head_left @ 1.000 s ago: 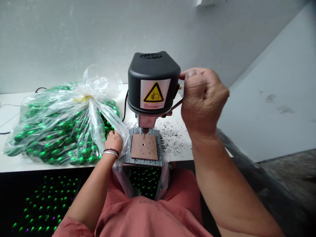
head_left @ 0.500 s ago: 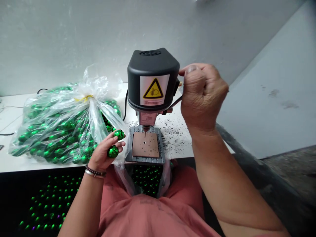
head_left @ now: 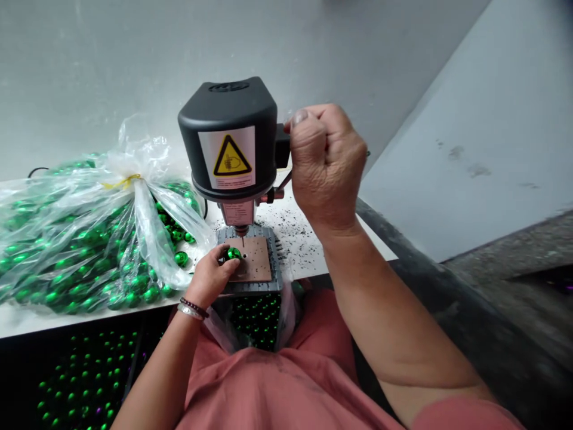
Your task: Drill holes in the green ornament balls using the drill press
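A shiny green ball [head_left: 233, 254] is pinched between the thumb and fingers of my left hand [head_left: 209, 276], over the left part of a brown square board [head_left: 258, 263]. The thin drill bit [head_left: 243, 242] points down just beside the ball; I cannot tell whether they touch. Above it is the black head of a drill press [head_left: 228, 113] with a yellow warning sticker. My right hand [head_left: 329, 170] is closed in a fist at the top of the press's lever [head_left: 286, 179], the grip hidden inside my fingers.
A big clear plastic bag [head_left: 147, 233] of green balls, tied with yellow, lies left of the press. One loose ball [head_left: 181, 258] sits by its mouth. Dark shavings [head_left: 298, 239] litter the white table [head_left: 376, 251]. More green balls [head_left: 255, 319] show below the table edge.
My left hand has moved from beside the bag to the board under the drill. Two balls showed in it before; one shows now. My right hand stays on the lever. The view has shifted.
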A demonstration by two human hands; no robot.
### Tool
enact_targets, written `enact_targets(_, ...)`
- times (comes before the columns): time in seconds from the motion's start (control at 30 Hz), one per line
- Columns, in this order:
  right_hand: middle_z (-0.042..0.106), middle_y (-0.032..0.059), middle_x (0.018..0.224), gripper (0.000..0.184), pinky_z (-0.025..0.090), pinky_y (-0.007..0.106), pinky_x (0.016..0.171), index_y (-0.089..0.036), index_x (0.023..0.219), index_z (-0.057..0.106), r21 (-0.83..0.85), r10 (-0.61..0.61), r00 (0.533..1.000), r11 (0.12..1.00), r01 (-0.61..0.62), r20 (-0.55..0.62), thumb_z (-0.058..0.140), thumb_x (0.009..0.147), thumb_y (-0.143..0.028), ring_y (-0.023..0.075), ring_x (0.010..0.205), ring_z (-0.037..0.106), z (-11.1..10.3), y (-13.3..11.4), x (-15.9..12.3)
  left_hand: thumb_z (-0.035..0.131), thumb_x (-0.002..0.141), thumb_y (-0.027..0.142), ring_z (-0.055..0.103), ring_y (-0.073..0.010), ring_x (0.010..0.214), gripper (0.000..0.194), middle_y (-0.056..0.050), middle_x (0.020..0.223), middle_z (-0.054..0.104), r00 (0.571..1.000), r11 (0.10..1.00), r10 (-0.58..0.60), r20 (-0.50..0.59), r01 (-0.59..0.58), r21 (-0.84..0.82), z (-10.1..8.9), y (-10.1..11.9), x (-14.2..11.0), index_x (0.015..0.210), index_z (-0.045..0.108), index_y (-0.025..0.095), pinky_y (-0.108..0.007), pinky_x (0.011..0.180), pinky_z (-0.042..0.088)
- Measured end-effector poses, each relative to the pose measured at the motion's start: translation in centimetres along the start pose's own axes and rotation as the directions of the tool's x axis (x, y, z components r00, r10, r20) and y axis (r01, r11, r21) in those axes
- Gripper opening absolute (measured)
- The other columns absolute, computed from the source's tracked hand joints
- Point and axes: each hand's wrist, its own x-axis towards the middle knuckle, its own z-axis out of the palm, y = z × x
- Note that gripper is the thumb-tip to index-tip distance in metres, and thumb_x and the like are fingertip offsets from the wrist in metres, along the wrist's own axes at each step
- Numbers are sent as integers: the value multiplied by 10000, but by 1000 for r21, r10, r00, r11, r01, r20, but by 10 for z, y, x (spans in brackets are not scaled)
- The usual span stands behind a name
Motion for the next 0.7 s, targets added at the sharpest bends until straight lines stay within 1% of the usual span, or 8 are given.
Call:
enact_targets(0.13, 537, -22, 670, 304, 376, 197, 616, -173, 782, 568, 63, 11, 1000, 998, -10, -14, 357, 857, -379, 48, 601, 451, 0, 1, 1, 560, 714, 292, 611, -187, 852, 404, -64, 976, 667, 1000, 994, -5, 11, 3, 114, 4, 9, 7, 1097, 581, 166, -286, 749, 456)
enact_targets(0.23, 535, -20, 684, 310, 380, 206, 613, -180, 773, 565, 87, -7, 1000, 996, 9, -19, 361, 852, -400, 56, 596, 454, 0, 3, 2, 566, 716, 288, 601, -188, 896, 389, -53, 987, 667, 999, 985, 36, 22, -39, 170, 6, 14, 9, 1089, 593, 184, -275, 767, 443)
enact_targets(0.33, 531, -23, 668, 297, 381, 205, 608, -179, 766, 564, 112, -15, 999, 994, 18, -28, 379, 847, -396, 55, 588, 448, 0, 4, 2, 568, 718, 304, 602, -191, 885, 390, -42, 970, 674, 997, 972, 70, 36, -76, 221, 7, 15, 11, 1093, 599, 198, -272, 760, 439)
enact_targets(0.57, 465, -45, 630, 354, 368, 172, 619, -145, 789, 565, 95, -34, 999, 995, 35, -19, 343, 859, -412, 17, 586, 426, 0, 4, 0, 602, 688, 296, 599, -177, 872, 447, -44, 1052, 650, 986, 955, 148, 74, -161, 248, 14, 14, 20, 1123, 593, 197, -269, 788, 437)
enact_targets(0.7, 523, -36, 656, 321, 397, 170, 629, -150, 812, 581, 84, -46, 999, 995, 48, -19, 357, 864, -374, 18, 590, 448, -1, 4, 0, 606, 687, 310, 595, -182, 905, 453, -51, 1049, 655, 984, 950, 160, 77, -175, 258, 15, 13, 20, 1125, 594, 193, -272, 808, 431)
